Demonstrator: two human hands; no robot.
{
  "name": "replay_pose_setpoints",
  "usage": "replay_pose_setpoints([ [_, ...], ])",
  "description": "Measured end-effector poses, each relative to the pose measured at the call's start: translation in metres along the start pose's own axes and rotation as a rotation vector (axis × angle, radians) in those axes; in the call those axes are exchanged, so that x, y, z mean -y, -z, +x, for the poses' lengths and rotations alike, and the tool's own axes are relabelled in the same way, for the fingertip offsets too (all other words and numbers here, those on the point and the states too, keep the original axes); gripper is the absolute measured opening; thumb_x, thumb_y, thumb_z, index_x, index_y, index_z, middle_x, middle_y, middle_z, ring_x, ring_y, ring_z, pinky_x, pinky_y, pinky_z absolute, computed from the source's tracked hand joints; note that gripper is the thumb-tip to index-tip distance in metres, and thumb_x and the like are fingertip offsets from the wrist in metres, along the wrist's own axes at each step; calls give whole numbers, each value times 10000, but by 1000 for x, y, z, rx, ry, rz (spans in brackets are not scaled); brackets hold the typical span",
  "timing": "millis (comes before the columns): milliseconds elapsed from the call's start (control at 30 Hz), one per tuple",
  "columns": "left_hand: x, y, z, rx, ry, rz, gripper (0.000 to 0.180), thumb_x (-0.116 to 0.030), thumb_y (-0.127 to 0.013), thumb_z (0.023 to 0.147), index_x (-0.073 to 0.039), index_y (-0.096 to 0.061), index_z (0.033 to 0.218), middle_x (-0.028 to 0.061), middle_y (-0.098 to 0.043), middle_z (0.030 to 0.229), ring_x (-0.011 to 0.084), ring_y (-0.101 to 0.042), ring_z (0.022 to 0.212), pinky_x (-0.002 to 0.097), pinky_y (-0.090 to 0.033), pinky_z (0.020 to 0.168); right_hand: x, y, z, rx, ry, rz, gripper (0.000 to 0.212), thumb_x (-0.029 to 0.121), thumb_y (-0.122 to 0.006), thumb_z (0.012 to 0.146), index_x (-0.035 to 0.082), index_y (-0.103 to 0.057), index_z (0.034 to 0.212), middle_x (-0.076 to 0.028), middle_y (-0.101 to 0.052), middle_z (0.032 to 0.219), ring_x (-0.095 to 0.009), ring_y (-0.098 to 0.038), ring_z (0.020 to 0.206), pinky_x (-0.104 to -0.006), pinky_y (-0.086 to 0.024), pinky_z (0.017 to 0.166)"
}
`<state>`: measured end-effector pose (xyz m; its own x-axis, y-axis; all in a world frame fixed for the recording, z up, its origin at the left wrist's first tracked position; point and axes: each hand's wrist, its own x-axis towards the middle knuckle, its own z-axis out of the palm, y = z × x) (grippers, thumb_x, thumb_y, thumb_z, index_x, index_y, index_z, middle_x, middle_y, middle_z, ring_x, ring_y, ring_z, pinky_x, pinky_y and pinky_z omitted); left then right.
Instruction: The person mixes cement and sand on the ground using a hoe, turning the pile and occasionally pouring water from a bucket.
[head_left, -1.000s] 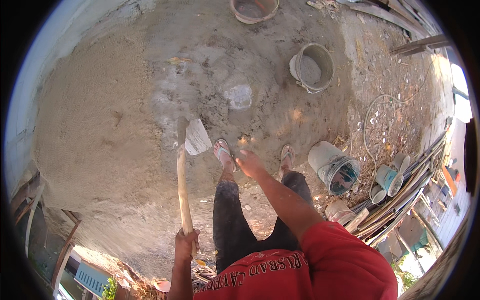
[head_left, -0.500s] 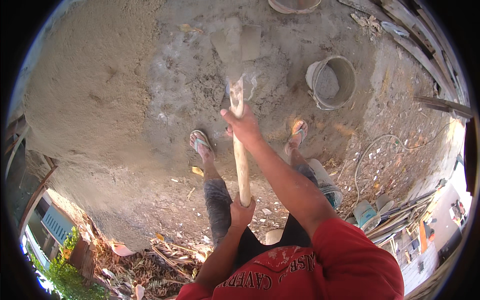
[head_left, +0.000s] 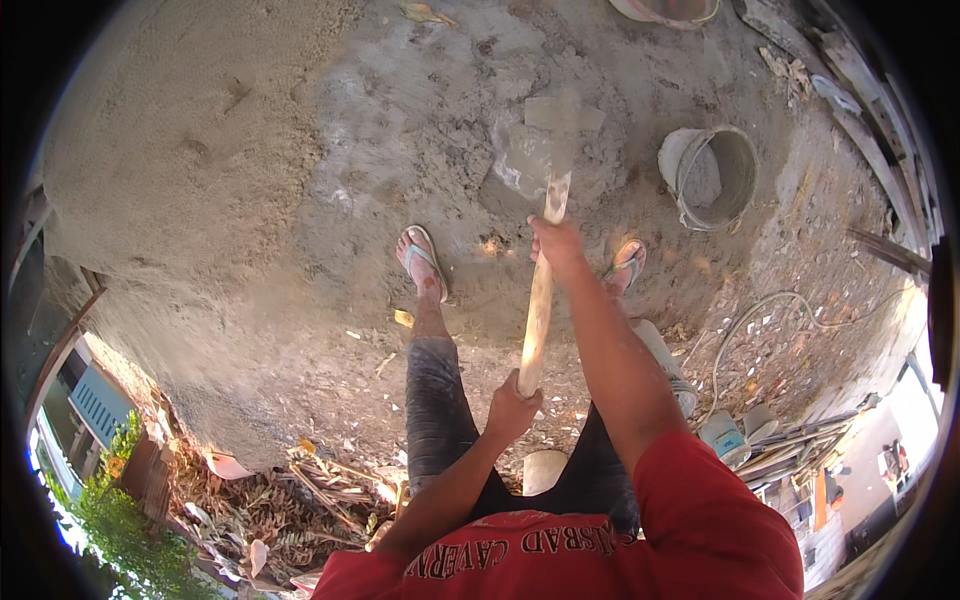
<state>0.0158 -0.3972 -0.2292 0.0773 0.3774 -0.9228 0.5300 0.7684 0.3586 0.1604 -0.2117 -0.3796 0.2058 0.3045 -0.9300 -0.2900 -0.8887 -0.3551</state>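
A hoe with a pale wooden handle (head_left: 538, 320) slants away from me, its wide, mortar-coated blade (head_left: 563, 115) down at the wet grey mortar (head_left: 430, 140) between and beyond my feet. My left hand (head_left: 514, 410) wraps round the butt end of the handle, close to my thighs. Farther up, just short of the blade socket, my right hand (head_left: 558, 245) grips the same handle. The blade is slightly blurred, and its lower edge merges with the mortar, so how deep it sits I cannot tell.
A mortar-smeared bucket (head_left: 710, 180) stands right of the blade, with another bucket (head_left: 668, 10) at the far edge. A big sandy heap (head_left: 190, 190) fills the left. Old boards (head_left: 850, 90), a hose (head_left: 735, 335) and bundled sticks (head_left: 790, 445) lie along the right. Dry leaves (head_left: 250, 510) lie near left.
The hoe blade has moved right and a little nearer, and the handle now leans more to the right. Both hands keep their hold on it. The whole view has shifted slightly.
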Motion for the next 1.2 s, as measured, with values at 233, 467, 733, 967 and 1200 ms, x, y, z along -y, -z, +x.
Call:
replay_pose_setpoints([
  [233, 23, 7, 5, -253, -68, -176, 214, -152, -673, 837, 2, -577, 951, 132, -627, 700, 227, -641, 635, 363, -493, 602, 78, -67, -90, 153, 199, -63, 342, 192, -695, 862, -3, -485, 1050, -54, -562, 688, -117, -549, 528, -279, -465, 438],
  [467, -73, -51, -4, -138, 196, -895, 241, -136, -679, 881, -31, -497, 999, 14, -546, 640, 82, -525, 493, 245, -385, 393, 32, -79, 11, 335, 1, -482, 525, 212, -722, 834, -90, -488, 1194, -126, -613, 696, -194, -590, 497, -361, -517, 470],
  [733, -37, -69, -64, 48, 395, -712, 215, -149, -670, 868, -21, -537, 979, 22, -538, 612, 109, -521, 455, 283, -410, 404, 2, -30, -49, 187, 82, -468, 622, 318, -741, 818, -89, -450, 1186, -180, -645, 744, -265, -640, 493, -385, -504, 447],
  [967, -74, 8, 72, -188, -39, -383, 203, -127, -667, 850, 26, -565, 939, 48, -566, 639, 113, -536, 549, 315, -429, 495, 157, -97, 16, 204, 386, -189, 409, 225, -712, 826, -71, -537, 1047, -111, -615, 675, -208, -607, 482, -346, -516, 458],
  [1200, -56, -36, -10, 48, 262, -509, 315, -161, -673, 810, 22, -520, 1017, 100, -590, 663, 181, -595, 527, 339, -463, 463, 0, -22, 32, 196, -52, -325, 204, 186, -693, 854, 16, -581, 860, -45, -554, 677, -153, -546, 509, -336, -484, 451],
])
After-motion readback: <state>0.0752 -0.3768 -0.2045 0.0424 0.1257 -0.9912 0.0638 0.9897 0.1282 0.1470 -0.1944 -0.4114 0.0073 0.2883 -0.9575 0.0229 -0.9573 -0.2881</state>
